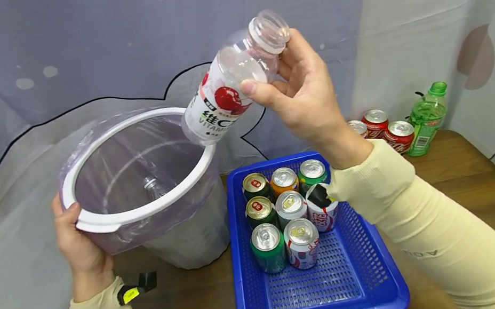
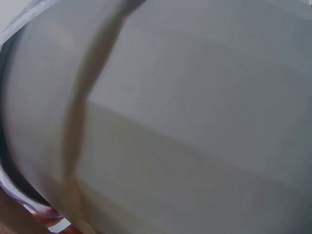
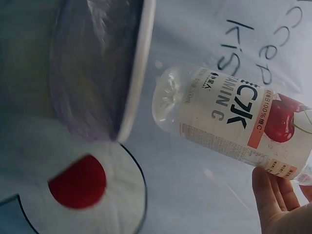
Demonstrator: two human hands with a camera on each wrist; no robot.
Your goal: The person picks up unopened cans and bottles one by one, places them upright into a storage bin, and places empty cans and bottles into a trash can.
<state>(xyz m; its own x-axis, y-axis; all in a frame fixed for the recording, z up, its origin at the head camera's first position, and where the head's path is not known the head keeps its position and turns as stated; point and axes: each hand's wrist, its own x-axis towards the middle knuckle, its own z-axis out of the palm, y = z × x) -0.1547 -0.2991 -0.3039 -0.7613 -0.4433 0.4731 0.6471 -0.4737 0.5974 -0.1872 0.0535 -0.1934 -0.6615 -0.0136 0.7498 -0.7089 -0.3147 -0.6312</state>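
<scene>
My right hand (image 1: 309,99) holds a clear plastic bottle (image 1: 224,101) with a white cherry label, thumb on one side and fingers on the other. The bottle tilts, neck up to the right, its base overlapping the bin's right rim in the head view. In the right wrist view the bottle (image 3: 219,117) points its base toward the bin. My left hand (image 1: 79,246) grips the left rim of the grey bin (image 1: 194,249), which leans toward me. A purple clear bag (image 1: 129,238) lines it under a white ring (image 1: 149,209). Inside lies another clear bottle (image 1: 154,187).
Right of the bin, a blue basket (image 1: 317,303) holds several drink cans (image 1: 267,243) in rows. Behind my right forearm, several red cans (image 1: 400,135) and a green bottle (image 1: 427,118) stand on the wooden table (image 1: 491,191). A patterned curtain (image 1: 88,39) hangs behind.
</scene>
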